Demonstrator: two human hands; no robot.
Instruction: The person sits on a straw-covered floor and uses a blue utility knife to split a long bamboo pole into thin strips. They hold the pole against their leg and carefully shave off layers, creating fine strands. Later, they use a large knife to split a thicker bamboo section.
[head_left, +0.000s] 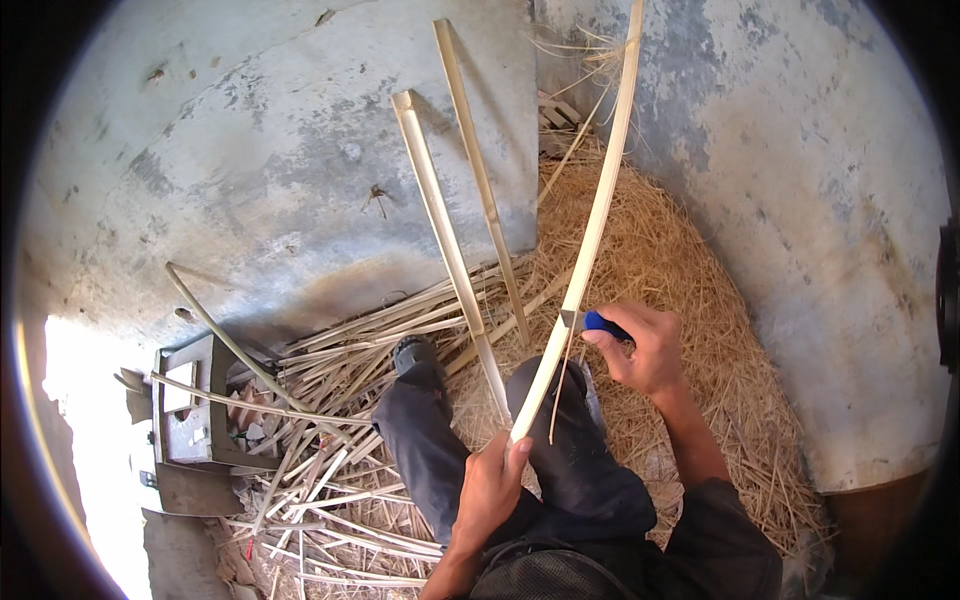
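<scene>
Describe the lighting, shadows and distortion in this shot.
In the head view, glare washes out the lower left; two leaning strips cast soft shadows on the wall; dark vignetting rings the rim; fisheye may exaggerate the bend of the strip held in the left hand.

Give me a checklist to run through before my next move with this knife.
1. Left hand gripping the near end of the pale strip: ok.
2. Right hand holding the blue-handled knife: ok.
3. Blade at the strip: ok.
4. Left hand away from the blade: ok, lower down the strip.
5. Strip's far end free: cannot tell, it runs out of the picture.
6. Space around the shoe clear: not ok, loose strips lie close by.
</scene>
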